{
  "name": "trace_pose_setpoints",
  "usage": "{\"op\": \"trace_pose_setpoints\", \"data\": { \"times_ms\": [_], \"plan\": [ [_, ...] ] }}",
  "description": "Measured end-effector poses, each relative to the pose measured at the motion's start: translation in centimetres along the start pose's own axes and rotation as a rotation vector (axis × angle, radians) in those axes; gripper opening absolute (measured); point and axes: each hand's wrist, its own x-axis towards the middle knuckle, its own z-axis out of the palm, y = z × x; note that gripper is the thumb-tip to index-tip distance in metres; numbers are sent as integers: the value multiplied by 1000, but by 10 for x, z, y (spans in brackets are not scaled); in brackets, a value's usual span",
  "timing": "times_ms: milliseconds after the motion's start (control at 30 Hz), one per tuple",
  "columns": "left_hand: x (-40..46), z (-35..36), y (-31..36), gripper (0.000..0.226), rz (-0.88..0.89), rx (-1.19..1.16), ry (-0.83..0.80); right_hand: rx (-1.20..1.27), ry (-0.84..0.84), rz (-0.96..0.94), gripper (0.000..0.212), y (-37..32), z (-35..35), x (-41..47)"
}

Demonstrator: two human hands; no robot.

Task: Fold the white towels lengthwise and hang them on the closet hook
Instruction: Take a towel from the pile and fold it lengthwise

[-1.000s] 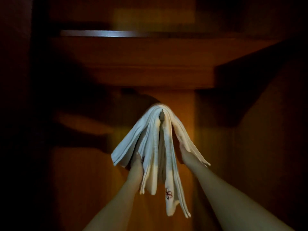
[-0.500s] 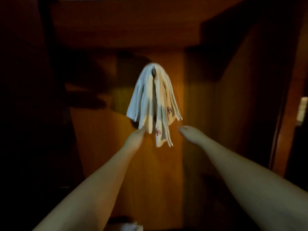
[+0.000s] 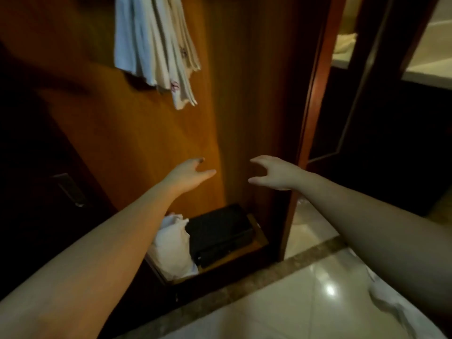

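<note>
White towels (image 3: 156, 42) high above left hand (image 3: 186, 173) and right hand (image 3: 276, 173), both loosely spread, empty.

Dim, warm light. Left of the hands (image 3: 234, 174) the closet falls into deep shadow. Below the right hand a glare spot shines on the floor tiles (image 3: 293, 302). Soft motion blur throughout; edges bend.

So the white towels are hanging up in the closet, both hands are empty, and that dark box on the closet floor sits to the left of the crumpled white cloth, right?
Not quite. The head view shows the dark box to the right of the crumpled white cloth, not the left. The rest holds: the white towels hang above, and the left hand and right hand hold nothing.
</note>
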Motion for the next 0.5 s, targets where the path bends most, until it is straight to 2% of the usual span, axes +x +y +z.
{"op": "trace_pose_setpoints", "data": {
  "times_ms": [267, 500],
  "plan": [
    [-18, 135, 25, 74, 117, 135, -258, -53, -8, 162, 81, 96, 65, -124],
    [-6, 280, 93, 81, 226, 211, -519, 118, -23, 401, 88, 208, 118, -222]
  ]
}}
